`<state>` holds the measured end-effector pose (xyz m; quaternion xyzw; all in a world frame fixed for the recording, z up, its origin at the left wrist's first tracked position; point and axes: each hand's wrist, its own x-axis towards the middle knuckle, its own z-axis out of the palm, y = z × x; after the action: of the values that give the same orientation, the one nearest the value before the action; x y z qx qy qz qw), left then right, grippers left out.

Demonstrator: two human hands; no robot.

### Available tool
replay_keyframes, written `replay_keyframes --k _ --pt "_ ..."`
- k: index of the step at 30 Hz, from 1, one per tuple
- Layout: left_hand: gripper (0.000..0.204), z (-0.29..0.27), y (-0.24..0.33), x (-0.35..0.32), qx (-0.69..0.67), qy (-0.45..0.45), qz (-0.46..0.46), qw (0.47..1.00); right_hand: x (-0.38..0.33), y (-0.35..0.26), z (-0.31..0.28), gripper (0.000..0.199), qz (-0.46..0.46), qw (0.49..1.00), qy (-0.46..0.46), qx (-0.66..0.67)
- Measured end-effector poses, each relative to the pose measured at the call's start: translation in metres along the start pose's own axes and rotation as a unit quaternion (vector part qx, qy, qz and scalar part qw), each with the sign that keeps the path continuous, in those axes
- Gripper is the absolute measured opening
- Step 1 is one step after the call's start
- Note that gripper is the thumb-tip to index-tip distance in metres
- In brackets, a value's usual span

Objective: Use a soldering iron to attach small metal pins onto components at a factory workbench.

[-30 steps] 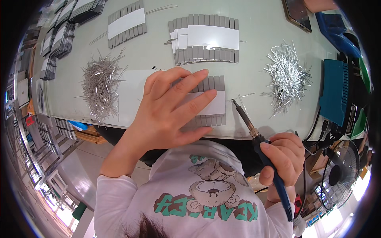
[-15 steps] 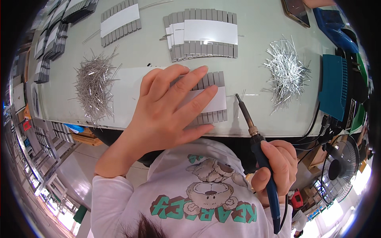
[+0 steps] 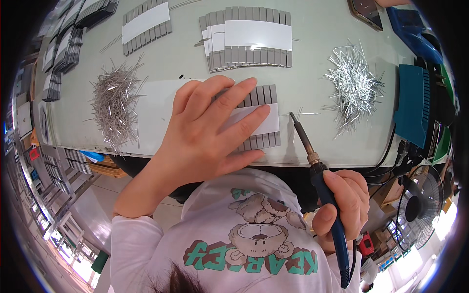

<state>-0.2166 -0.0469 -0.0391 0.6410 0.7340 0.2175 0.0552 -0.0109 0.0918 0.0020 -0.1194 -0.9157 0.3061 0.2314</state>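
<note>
My left hand [image 3: 210, 127] lies with its fingers spread over a grey slotted piece [image 3: 266, 141] that has a white band across its middle. The palm and fingers hide the left part of that piece. In my right hand [image 3: 344, 205] is a soldering iron [image 3: 325, 188] with a dark blue handle, gripped between thumb and fingers. Its dark tip points up and left, just right of the grey piece. Beside the tip lie a few thin metal wires [image 3: 309, 114]; whether the tip touches one, I cannot tell.
Piles of thin metal wires lie left [image 3: 116, 107] and right [image 3: 354, 83]. Several similar banded grey pieces [image 3: 258, 56] overlap at the back, and another [image 3: 146, 27] lies left of them. A teal box [image 3: 412, 105], phone [image 3: 365, 14] and fan [image 3: 417, 207] are at the right.
The view has shifted slightly, so the table things sit a little higher in it. Both hands and the soldering iron keep nearly the same places over the work.
</note>
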Motion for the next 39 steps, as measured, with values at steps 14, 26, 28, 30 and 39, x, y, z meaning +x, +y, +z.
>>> replay_keyframes --k 14,26,28,30,39 --pt "0.058 0.0 0.0 0.001 0.007 -0.002 -0.001 1.0 0.002 0.002 0.003 0.035 -0.016 0.999 0.04 0.009" --pt "0.058 0.001 -0.001 0.0 0.002 0.002 -0.002 1.0 0.002 0.006 0.004 0.03 -0.026 0.999 0.018 0.018" --pt "0.058 0.001 0.0 0.001 0.003 0.005 -0.001 1.0 -0.001 0.006 0.004 0.03 -0.029 0.999 0.017 0.017" --pt "0.058 0.0 0.001 0.001 0.003 -0.002 -0.004 1.0 -0.002 0.007 0.005 0.03 -0.032 0.999 0.016 0.019" --pt "0.057 0.002 -0.002 -0.001 -0.001 0.012 0.003 1.0 -0.029 0.016 0.003 0.054 0.033 0.994 0.066 0.085"
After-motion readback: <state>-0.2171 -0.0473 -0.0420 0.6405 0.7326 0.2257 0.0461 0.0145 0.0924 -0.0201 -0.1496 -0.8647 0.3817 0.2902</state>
